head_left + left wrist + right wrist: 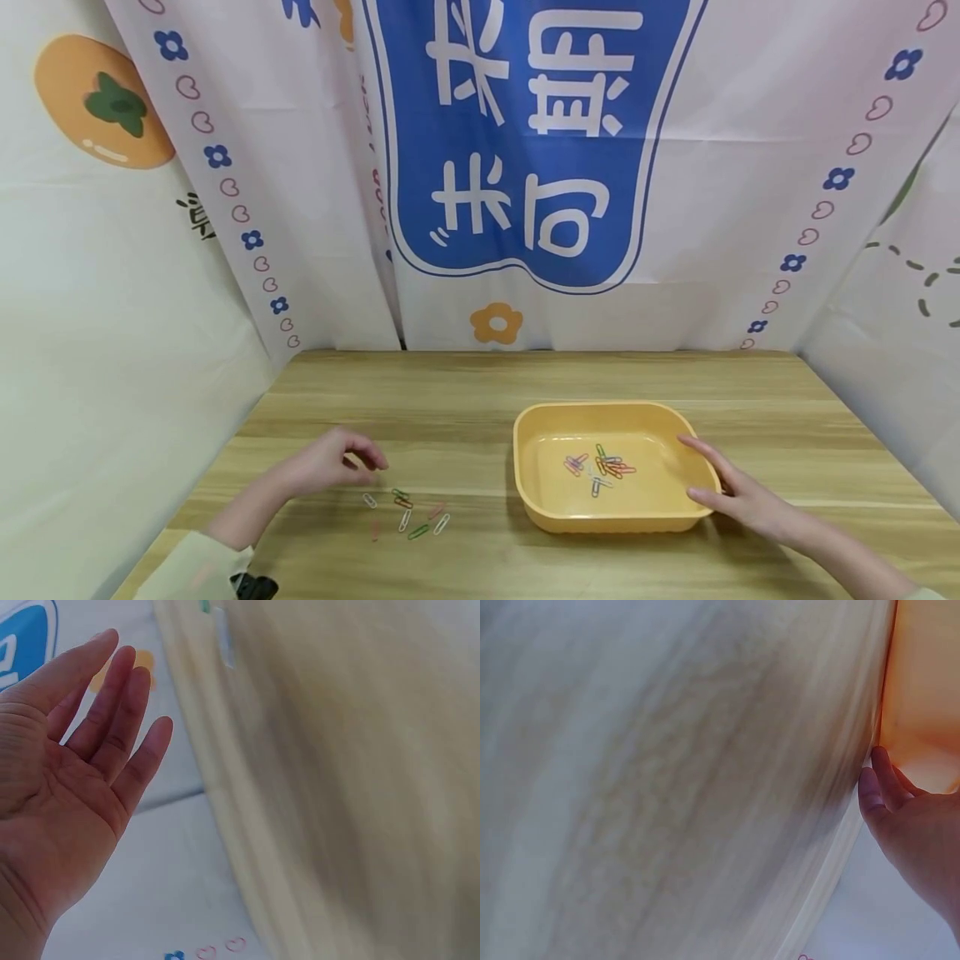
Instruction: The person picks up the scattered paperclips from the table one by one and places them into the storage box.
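On the left of the wooden table, my left hand [337,461] hovers just behind several loose paper clips, among them a green paper clip [418,531] and a white paper clip [442,524]. Its fingers bend loosely, and the left wrist view shows nothing between fingers and palm. A yellow plastic tray [600,524] stands right of centre, with several coloured paper clips [615,469] scattered on its bottom. At the tray's right end, my right hand [750,500] grips the rim, thumb and forefinger over the edge. The other fingers are partly hidden outside the wall.
The wooden table [465,383] runs back to a hanging white cloth [705,317] with blue and orange prints. Cloth walls also close off the left and right sides. A dark strap [253,586] shows at my left wrist.
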Demonstrator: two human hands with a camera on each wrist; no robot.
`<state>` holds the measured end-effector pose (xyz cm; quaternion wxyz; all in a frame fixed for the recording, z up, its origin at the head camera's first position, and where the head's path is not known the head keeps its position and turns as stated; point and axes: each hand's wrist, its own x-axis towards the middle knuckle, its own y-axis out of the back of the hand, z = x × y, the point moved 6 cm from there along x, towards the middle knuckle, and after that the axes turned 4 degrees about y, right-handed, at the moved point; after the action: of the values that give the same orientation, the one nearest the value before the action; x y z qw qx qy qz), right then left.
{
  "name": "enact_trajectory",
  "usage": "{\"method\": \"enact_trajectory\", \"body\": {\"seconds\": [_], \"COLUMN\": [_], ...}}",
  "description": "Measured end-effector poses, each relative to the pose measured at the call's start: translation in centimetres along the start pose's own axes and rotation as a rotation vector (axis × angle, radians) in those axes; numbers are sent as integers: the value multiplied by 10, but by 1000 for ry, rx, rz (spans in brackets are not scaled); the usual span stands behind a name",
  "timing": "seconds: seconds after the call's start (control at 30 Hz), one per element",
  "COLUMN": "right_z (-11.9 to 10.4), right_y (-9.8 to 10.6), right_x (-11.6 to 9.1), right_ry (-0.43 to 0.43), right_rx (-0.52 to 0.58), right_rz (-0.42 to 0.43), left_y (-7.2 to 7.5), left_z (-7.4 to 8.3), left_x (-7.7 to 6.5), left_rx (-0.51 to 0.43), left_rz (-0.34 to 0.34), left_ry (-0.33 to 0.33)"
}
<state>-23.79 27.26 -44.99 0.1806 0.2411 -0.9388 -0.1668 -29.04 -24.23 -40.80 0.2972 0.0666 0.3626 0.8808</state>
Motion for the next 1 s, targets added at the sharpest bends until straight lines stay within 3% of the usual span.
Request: {"method": "enact_trajectory", "body": {"seconds": [0.17,0.37,0.8,1.0], "right_z": [1,2,-2,-1], "right_y": [0,0,1,1], "right_x": [0,0,1,0], "right_ry": [-26,-61,-37,-19], "right_rx": [-6,3,-30,-27], "right_rz": [-2,-4,9,9], "left_y": [-2,-8,-15,-14], "left_z": [-13,-23,-35,-36], "left_x": [-7,-9,0,5], "left_rx": [5,19,51,47], "left_rz": [-6,-43,-51,-74], "left_ry": [-12,23,5,38]}}
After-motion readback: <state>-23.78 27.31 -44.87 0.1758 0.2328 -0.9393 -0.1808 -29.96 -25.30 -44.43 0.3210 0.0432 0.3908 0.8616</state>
